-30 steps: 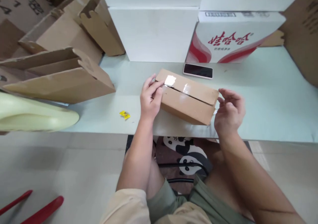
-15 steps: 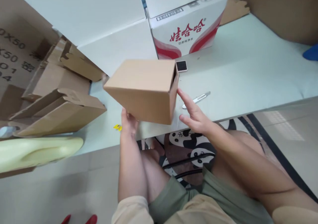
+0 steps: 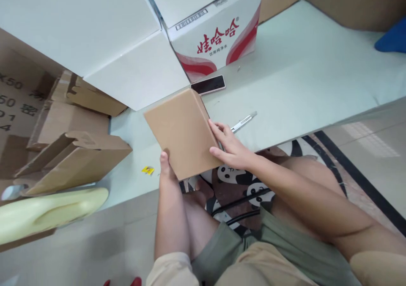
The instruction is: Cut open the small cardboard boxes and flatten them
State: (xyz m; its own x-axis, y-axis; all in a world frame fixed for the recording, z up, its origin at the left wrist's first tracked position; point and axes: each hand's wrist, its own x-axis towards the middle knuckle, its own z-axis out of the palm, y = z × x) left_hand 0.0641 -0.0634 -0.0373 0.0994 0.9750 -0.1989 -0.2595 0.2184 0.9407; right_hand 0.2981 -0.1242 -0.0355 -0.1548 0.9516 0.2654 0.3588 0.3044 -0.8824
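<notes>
Gripping cardboard box (image 3: 187,136) at frame center by its left edge with left hand (image 3: 168,167), showing only thumb clearly, while touching its right side with right hand (image 3: 230,148), holding thumb and fingers apart, slanting long axis upper-left to lower-right.

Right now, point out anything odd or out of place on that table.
The yellow wrapper looks out of place: it lies loose on the table, like stray litter, near the left hand. No spill shows.

Head cam, worn high, faces fwd + dn, tabletop (image 3: 304,83) close.
</notes>
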